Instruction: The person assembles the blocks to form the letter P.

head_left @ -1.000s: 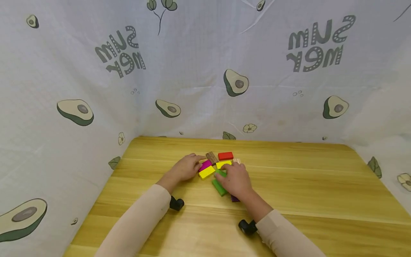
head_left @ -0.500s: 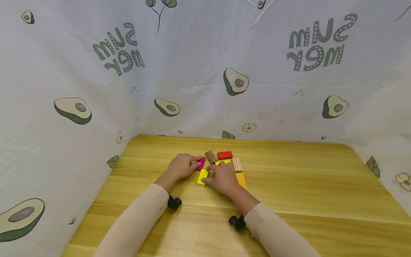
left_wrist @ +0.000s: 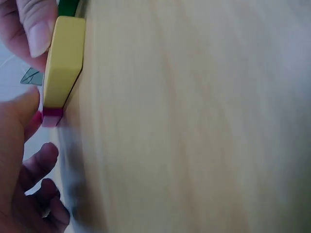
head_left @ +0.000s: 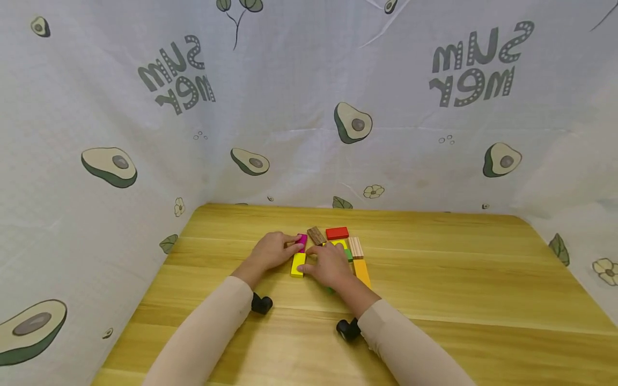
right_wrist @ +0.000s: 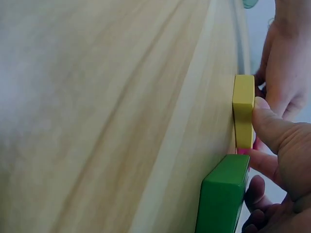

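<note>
Head view: On a wood-grain table [head_left: 434, 284], my left hand [head_left: 272, 251] pinches a magenta rectangular block [head_left: 302, 239], seemingly steadying it, while my right hand [head_left: 330, 265] holds a smooth yellow rectangular block [head_left: 297, 264] end-on against it, presumably for a straight line.

Left wrist view: The yellow block shows flat faces and softened edges; my left fingers are nearly closed.

Right wrist view: My thumb and forefinger, barely parted, grip yellow beside a glossy green block [right_wrist: 221, 194].

Plain beige sleeves [head_left: 205, 327], long and close-fitting, a small rounded black device [head_left: 263, 305] by each
</note>
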